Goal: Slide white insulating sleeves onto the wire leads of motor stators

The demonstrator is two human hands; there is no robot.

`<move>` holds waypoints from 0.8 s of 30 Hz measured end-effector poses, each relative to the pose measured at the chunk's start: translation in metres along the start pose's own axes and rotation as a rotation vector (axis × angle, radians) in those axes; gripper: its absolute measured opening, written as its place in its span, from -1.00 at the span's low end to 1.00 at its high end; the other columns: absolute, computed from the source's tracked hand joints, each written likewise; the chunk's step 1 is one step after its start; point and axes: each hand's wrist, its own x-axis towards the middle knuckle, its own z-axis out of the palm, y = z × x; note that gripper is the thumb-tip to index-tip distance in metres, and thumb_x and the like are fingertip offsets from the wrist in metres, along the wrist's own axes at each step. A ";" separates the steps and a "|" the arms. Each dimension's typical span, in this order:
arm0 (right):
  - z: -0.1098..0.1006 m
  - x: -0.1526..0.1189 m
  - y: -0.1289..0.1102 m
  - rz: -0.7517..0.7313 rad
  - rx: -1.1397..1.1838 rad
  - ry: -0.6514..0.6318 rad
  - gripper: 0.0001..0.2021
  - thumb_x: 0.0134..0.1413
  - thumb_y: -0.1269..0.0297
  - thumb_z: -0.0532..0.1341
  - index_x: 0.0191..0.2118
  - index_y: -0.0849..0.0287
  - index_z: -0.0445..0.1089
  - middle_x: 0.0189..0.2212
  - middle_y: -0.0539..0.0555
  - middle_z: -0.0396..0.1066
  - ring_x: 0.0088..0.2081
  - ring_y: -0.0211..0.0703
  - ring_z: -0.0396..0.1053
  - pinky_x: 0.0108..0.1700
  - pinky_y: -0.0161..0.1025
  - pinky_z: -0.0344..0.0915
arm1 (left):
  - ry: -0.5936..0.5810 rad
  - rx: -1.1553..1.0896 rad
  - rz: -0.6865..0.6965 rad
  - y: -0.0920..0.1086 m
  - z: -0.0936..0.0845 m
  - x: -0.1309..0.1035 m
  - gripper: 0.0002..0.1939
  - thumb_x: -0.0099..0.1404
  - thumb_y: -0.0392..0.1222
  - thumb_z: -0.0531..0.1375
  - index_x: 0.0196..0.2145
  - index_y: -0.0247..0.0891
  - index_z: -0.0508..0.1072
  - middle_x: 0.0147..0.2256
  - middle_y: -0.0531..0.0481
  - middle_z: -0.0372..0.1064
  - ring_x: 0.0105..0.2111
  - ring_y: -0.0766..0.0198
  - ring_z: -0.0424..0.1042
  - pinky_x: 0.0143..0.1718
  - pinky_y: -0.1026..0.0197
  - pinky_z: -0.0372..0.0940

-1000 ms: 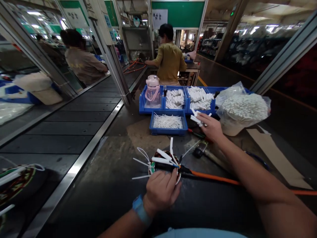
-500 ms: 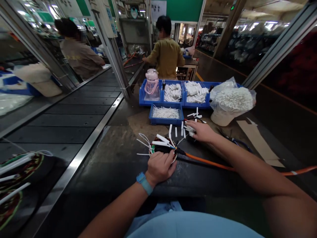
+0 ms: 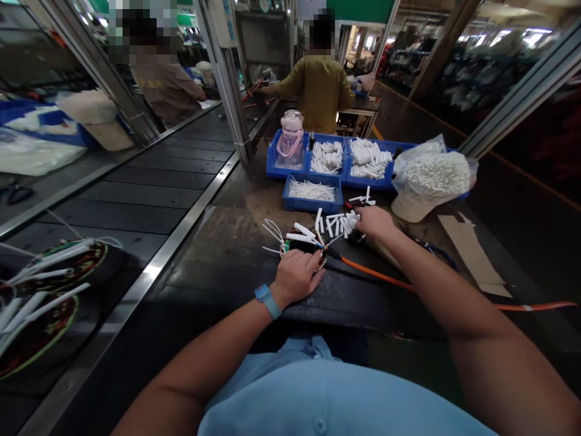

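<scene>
My left hand (image 3: 297, 275) grips the near side of a round wound motor stator (image 3: 299, 242), its fingers curled over the edge. White sleeves (image 3: 303, 237) lie across the stator, thin white cords loop out on its left, and an orange cable (image 3: 376, 272) with a black end runs off to the right. Beyond it, my right hand (image 3: 376, 223) is at a loose pile of short white tubes (image 3: 338, 224), fingers bent and closed downward. Whatever its fingertips pinch is hidden. A dark tool with a red part (image 3: 348, 206) lies beside that hand.
Blue bins (image 3: 370, 160) of white tubes and a tray (image 3: 313, 192) of thin white strips stand at the back, with a pink bottle (image 3: 291, 139). A bagged bucket (image 3: 433, 175) and cardboard (image 3: 474, 254) are right. More stators (image 3: 40, 327) sit left by the conveyor (image 3: 167, 175). Two people work beyond.
My right hand has drawn its fingers in at the tubes, which now lie bunched closer together. My left hand stays on the stator. The camera view has tilted down and shifted left.
</scene>
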 end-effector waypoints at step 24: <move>0.007 -0.024 -0.015 -0.057 0.490 0.021 -0.77 -0.09 0.36 0.12 -0.22 0.12 0.33 -0.31 0.02 0.42 -0.28 -0.13 0.35 -0.22 -0.24 0.26 | -0.125 -0.042 -0.116 0.007 -0.006 0.005 -0.63 0.28 -0.06 0.04 -0.05 -0.34 0.32 -0.40 -0.07 0.38 -0.37 0.18 0.31 -0.29 0.10 0.11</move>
